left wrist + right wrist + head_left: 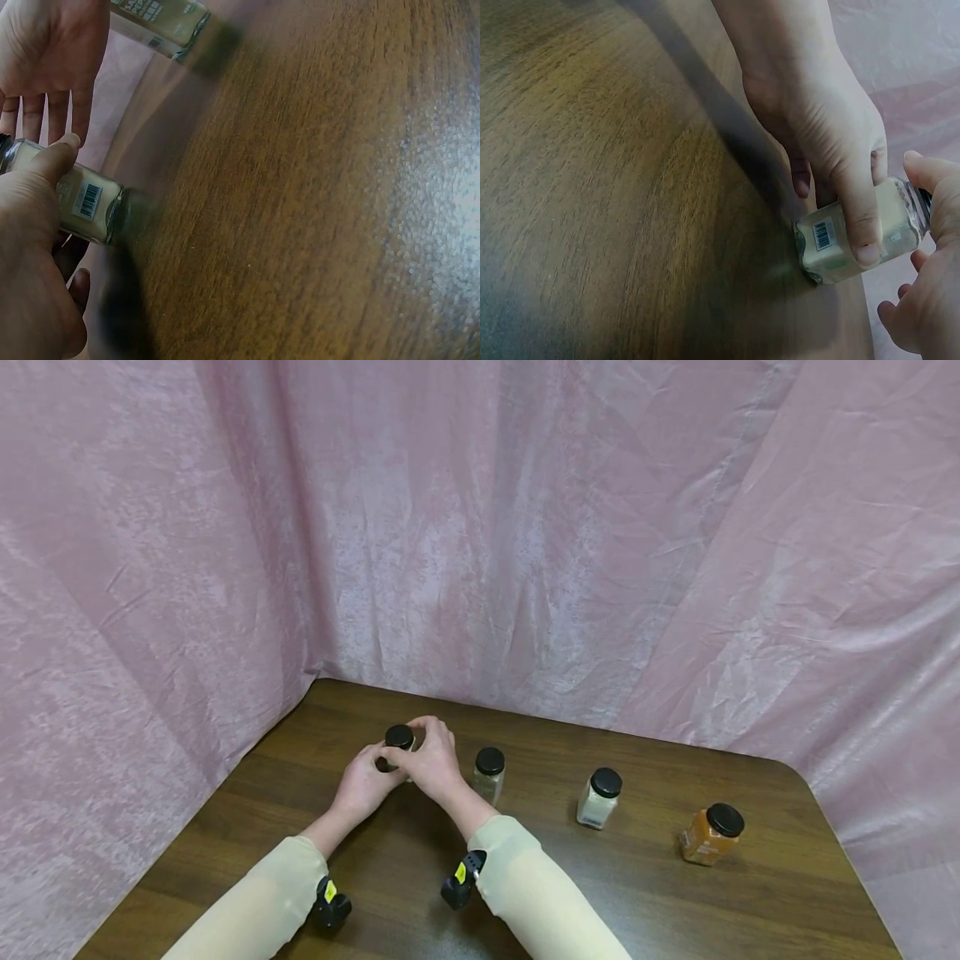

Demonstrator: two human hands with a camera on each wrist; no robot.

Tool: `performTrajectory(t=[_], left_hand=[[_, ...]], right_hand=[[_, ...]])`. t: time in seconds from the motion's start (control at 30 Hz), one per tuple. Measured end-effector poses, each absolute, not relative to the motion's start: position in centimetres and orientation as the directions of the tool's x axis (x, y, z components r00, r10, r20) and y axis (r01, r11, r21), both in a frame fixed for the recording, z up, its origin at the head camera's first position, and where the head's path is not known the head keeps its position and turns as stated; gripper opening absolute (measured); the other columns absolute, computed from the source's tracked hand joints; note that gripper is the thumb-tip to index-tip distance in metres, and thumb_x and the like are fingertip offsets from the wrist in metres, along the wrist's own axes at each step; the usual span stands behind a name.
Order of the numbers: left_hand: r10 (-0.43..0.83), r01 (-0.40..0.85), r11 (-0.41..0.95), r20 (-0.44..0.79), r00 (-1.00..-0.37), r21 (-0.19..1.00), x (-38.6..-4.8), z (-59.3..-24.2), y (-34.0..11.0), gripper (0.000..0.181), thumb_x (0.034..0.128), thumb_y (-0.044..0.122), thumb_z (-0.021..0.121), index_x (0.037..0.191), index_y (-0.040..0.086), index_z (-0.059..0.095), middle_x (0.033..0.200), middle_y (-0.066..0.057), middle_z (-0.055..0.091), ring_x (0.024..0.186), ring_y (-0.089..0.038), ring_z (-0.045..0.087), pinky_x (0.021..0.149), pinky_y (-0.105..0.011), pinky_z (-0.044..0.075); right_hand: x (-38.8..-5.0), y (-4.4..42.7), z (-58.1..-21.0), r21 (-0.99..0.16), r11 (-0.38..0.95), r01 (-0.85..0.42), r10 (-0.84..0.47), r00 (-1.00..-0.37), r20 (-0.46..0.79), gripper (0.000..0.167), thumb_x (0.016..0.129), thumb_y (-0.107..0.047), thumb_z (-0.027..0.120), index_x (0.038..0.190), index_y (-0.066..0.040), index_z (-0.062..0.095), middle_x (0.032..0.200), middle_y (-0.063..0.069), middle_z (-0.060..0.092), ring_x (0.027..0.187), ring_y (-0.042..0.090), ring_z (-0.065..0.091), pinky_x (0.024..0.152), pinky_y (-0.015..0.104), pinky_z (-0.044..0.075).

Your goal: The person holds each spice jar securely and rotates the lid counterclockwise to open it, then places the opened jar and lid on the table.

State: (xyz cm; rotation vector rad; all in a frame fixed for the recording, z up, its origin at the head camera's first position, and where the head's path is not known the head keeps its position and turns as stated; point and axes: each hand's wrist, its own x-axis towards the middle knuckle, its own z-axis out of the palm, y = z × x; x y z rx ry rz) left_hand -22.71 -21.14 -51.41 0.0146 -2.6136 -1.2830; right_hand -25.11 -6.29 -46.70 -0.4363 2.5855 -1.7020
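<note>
A clear glass jar of pale powder (892, 214) with a black lid (399, 737) stands toward the left part of the table. My left hand (363, 787) grips the jar's body, its thumb lying across the glass beside a barcode label. Around the lid end is my right hand (435, 764), thumb on the near side and fingers spread on the far side. In the right wrist view these right-hand fingers (907, 311) look loosely bent, apart from the glass. Whether the right thumb touches the lid is unclear.
Just right of my hands stands a jar with greenish-grey contents (488, 781), partly behind my right forearm. Farther right are a jar of white contents (596, 806) and a jar of orange contents (705, 839). Pink curtains (480, 527) hang along the brown table's (600, 893) far edge and sides.
</note>
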Motion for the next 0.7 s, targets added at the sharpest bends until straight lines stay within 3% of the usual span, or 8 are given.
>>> performTrajectory(t=[0.7], left_hand=[[-0.119, 0.082, 0.599, 0.190, -0.975, 0.796, -22.67, -51.37, -21.10, 0.043, 0.0865, 0.020, 0.082, 0.126, 0.007, 0.069, 0.118, -0.018, 0.065, 0.111, -0.035, 0.060, 0.097, -0.054, 0.046]], right_hand=[[-25.24, -6.44, -47.07, -0.900, 0.379, -0.216, -0.233, -0.963, 0.133, 0.055, 0.084, -0.039, 0.084, 0.126, -0.015, 0.058, 0.123, -0.002, 0.055, 0.114, 0.019, 0.043, 0.085, 0.035, 0.045]])
